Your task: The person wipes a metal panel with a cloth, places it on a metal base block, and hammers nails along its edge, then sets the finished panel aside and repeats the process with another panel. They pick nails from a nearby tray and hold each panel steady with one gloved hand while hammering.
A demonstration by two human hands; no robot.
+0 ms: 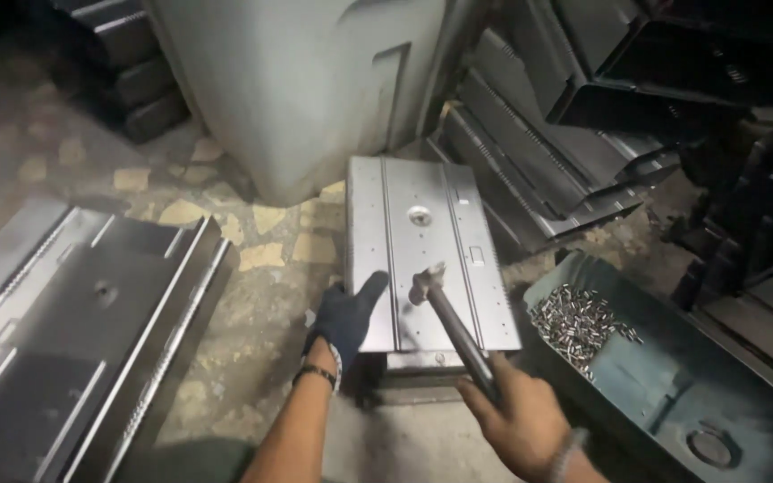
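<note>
A flat grey sheet-metal panel (pixel 427 241) with ribs, small holes and a round fitting in its middle lies on a low block on the floor. My left hand (pixel 348 316), in a dark glove, rests on the panel's near left edge. My bare right hand (pixel 519 413) grips the handle of a hammer (pixel 451 317). The hammer's head sits on or just above the panel's near middle.
A dark teal tray (pixel 673 394) with several small metal rivets (pixel 579 320) lies to the right. Stacked bent metal panels (pixel 82 313) lie at left, more (pixel 539 170) lean at the back right. A large grey machine body (pixel 306 80) stands behind.
</note>
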